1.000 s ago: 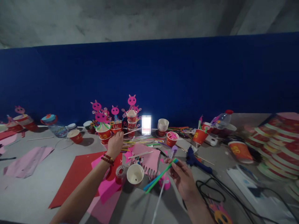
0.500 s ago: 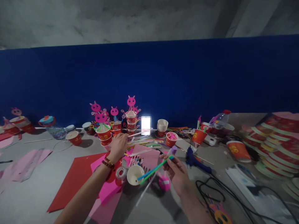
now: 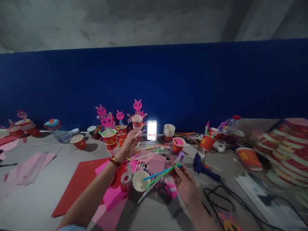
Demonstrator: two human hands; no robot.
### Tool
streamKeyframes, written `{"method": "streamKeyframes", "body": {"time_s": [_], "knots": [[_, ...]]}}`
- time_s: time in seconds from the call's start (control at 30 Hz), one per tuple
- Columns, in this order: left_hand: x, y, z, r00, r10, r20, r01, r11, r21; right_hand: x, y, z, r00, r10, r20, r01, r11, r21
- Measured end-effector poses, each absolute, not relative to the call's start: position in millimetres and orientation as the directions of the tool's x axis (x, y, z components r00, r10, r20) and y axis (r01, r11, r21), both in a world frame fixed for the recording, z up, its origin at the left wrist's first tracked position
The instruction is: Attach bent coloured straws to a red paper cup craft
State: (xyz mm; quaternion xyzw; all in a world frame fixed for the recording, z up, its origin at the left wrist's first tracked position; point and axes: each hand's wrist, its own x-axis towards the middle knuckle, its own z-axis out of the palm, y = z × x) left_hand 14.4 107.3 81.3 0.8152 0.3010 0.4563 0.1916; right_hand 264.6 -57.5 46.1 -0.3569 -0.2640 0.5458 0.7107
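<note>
My right hand (image 3: 185, 181) is closed on thin straws, a green straw (image 3: 160, 177) and a blue straw (image 3: 156, 175). Their lower ends reach to the mouth of a white paper cup (image 3: 137, 187). A whitish strip (image 3: 144, 196) slants below them; whether the hand holds it is unclear. Raised in front of the red cups, my left hand (image 3: 128, 146) has its fingers together, with something pale and blurred at the tips. Behind those fingertips stands a stack of red paper cups (image 3: 137, 121), topped by a pink animal-face figure (image 3: 137, 105). Beside the white cup lies a tape roll (image 3: 126, 178).
Red card (image 3: 72, 186) and pink sheets (image 3: 112, 195) lie left. A glue gun (image 3: 204, 168), a cord (image 3: 218, 205) and a white power strip (image 3: 257, 195) are at right. Toppled cup stacks (image 3: 281, 154) fill the far right. A lit phone (image 3: 151, 130) stands at the back.
My left hand has lifted and moved slightly right, towards the cup stack; the white stick at its fingers no longer shows clearly. My right hand still holds the straws, and the view has shifted slightly.
</note>
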Motion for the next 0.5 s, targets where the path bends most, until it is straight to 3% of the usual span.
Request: {"method": "streamKeyframes", "body": {"time_s": [0.13,0.27,0.37,0.5], "knots": [[21,102,93,0.367,0.766,0.527,0.317,-0.636,0.704,268,-62,50,0.284,0.959,0.0,-0.581,0.172,-0.796],[31,68,97,0.435,0.861,0.263,0.31,-0.417,0.854,270,-64,55,0.306,0.952,0.017,-0.587,0.203,-0.784],[40,34,95,0.623,0.782,0.0,0.312,-0.249,0.917,267,-62,57,0.301,0.953,0.034,-0.594,0.215,-0.775],[45,2,98,0.75,0.639,-0.173,0.321,-0.122,0.939,257,-58,58,0.284,0.957,0.053,-0.601,0.221,-0.768]]}}
